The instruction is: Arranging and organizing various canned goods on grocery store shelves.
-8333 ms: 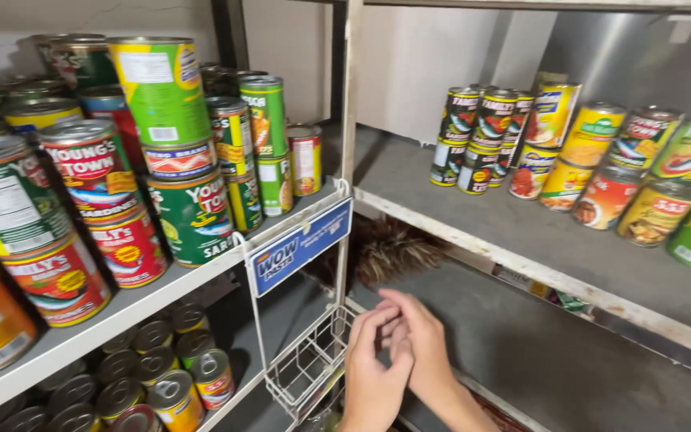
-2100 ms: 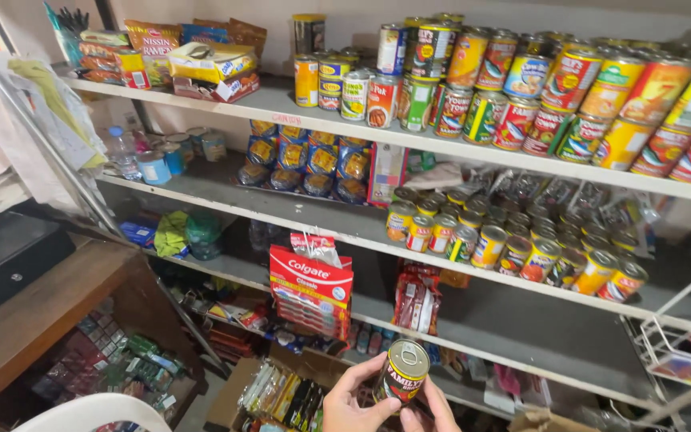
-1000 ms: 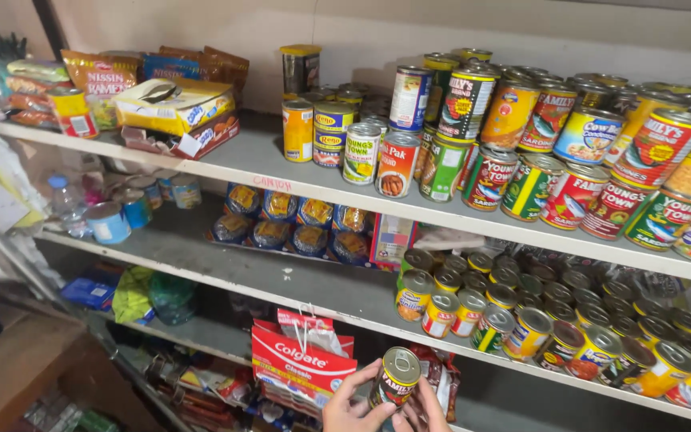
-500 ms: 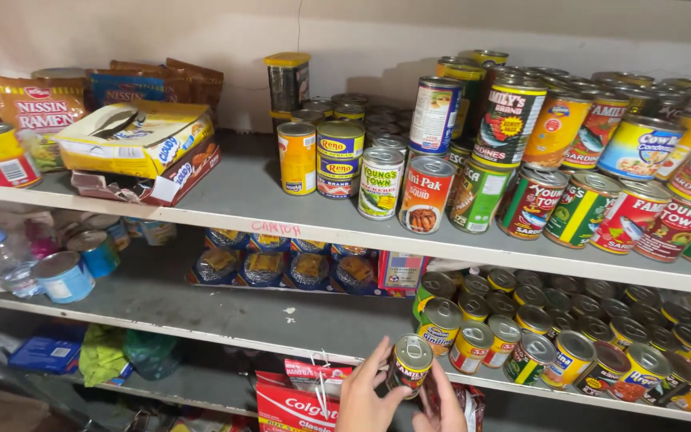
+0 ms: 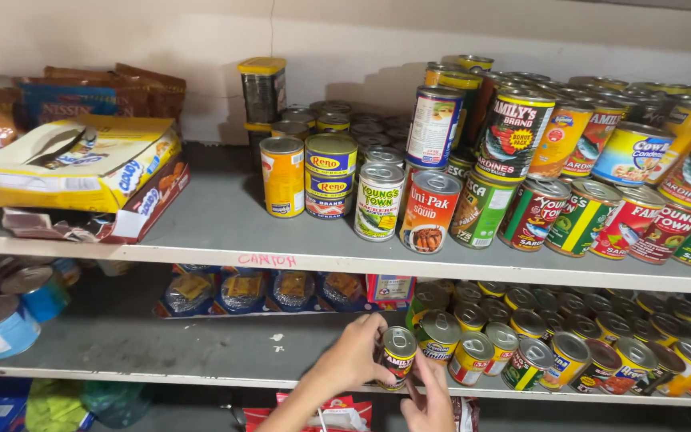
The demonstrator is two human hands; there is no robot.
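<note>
Grey store shelves (image 5: pixel 225 240) packed with tins, seen from the head camera. Left hand (image 5: pixel 353 356) is wrapped round a small can (image 5: pixel 397 356) at the lower shelf's front edge, with the row of cans (image 5: pixel 537 352) just right of it. Right hand (image 5: pixel 429 400) sits below, fingers loosely spread, touching the can's base. Looks rigid, fairly heavy and slick, so I'd grip the sides.

We're in a small grocery shop here, grey shelves (image 5: pixel 225 240) packed with rows of tinned food (image 5: pixel 521 204), noodle packets (image 5: pixel 9 136) and boxed goods (image 5: pixel 81 164).
</note>
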